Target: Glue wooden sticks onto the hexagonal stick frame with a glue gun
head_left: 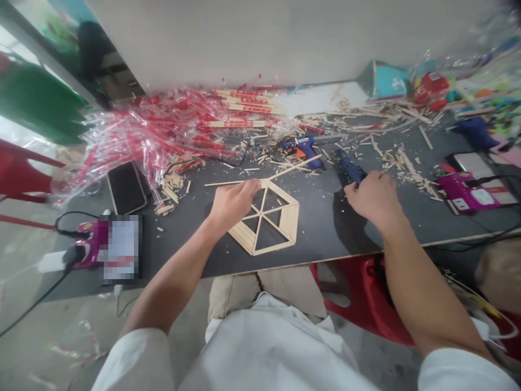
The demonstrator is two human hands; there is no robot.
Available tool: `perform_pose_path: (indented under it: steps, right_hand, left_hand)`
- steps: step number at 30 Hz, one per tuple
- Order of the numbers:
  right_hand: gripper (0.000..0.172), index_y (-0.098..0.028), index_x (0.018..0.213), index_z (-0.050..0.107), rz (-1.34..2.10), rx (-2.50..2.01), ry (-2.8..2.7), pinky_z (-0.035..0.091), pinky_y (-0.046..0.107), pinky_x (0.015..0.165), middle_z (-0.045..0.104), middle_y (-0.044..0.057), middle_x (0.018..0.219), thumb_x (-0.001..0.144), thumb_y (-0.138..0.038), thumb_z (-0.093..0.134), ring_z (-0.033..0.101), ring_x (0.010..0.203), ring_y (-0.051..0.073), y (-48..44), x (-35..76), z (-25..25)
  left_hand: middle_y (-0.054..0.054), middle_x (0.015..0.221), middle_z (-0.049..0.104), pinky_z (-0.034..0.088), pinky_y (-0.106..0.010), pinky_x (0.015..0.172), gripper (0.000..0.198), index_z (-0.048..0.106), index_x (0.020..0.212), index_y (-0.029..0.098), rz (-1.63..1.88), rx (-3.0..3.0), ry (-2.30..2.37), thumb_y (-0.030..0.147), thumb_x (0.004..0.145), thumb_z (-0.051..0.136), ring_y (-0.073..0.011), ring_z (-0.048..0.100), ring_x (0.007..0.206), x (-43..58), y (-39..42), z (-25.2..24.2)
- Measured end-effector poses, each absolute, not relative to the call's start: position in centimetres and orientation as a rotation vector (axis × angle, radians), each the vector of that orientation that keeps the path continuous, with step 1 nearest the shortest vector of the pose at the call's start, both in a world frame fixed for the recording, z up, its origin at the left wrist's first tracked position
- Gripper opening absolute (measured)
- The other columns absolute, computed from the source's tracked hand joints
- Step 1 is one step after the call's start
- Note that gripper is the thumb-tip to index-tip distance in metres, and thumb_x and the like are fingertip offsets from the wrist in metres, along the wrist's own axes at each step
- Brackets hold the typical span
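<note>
A hexagonal frame of thin wooden sticks (287, 224), with spokes meeting at its centre, lies flat on the dark table. My left hand (234, 203) covers its upper left side, fingers closed at the top corner. From that corner one loose-ended stick (299, 166) points up to the right, and another stick (215, 184) runs out to the left behind the hand. Off to the right, my right hand (374, 198) is wrapped round a dark blue glue gun (352, 167), its nozzle end pointing away from me. Part of its handle is hidden by the fingers.
A second blue glue gun (308, 149) lies beyond the frame among stick scraps. Red plastic wrappers (163, 122) pile up at the back left. A phone (127, 187) and purple power strips (468, 193) with cords flank the work area. The table's front edge (350, 255) is close.
</note>
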State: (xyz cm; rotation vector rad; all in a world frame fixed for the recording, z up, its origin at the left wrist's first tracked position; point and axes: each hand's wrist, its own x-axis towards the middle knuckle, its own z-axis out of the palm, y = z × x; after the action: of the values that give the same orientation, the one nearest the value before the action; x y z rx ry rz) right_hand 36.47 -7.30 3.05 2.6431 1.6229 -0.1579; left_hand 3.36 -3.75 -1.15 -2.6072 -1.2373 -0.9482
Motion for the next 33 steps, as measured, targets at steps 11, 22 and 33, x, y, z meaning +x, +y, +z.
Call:
perform_pose_path:
  steps: [11, 22, 33]
  right_hand:
    - [0.039, -0.022, 0.122, 0.063, -0.968, 2.634, 1.894, 0.054, 0.043, 0.092, 0.078, 0.014, 0.118, 0.093, -0.047, 0.056, 0.072, 0.105, 0.034, -13.4, 33.1, 6.0]
    - [0.035, -0.024, 0.119, 0.065, -1.411, 2.408, 2.241, 0.060, 0.045, 0.090, 0.080, 0.011, 0.110, 0.099, -0.051, 0.055, 0.075, 0.102, 0.033, -13.9, 28.5, 5.1]
    - [0.035, -0.022, 0.122, 0.064, -1.554, 2.365, 2.279, 0.059, 0.043, 0.093, 0.078, 0.011, 0.123, 0.100, -0.048, 0.056, 0.073, 0.111, 0.031, -13.5, 26.8, 5.3]
  left_hand:
    - [-0.004, 0.085, 0.081, 0.034, -0.025, 0.056, 0.036, 0.073, 0.101, 0.020, -0.941, -2.555, -1.388, 0.028, 0.113, 0.040, -0.0101, 0.066, 0.061, 3.4, -3.8, -1.0]
    - [-0.004, 0.068, 0.073, 0.029, -0.026, 0.053, 0.051, 0.072, 0.102, 0.018, -0.938, -2.525, -1.417, 0.039, 0.118, 0.028, -0.0102, 0.059, 0.053, 4.1, -4.3, -1.1]
    - [-0.006, 0.081, 0.079, 0.038, -0.026, 0.056, 0.048, 0.072, 0.106, 0.017, -0.874, -2.713, -1.281, 0.037, 0.118, 0.030, -0.0122, 0.069, 0.063, 4.4, -4.9, -0.7]
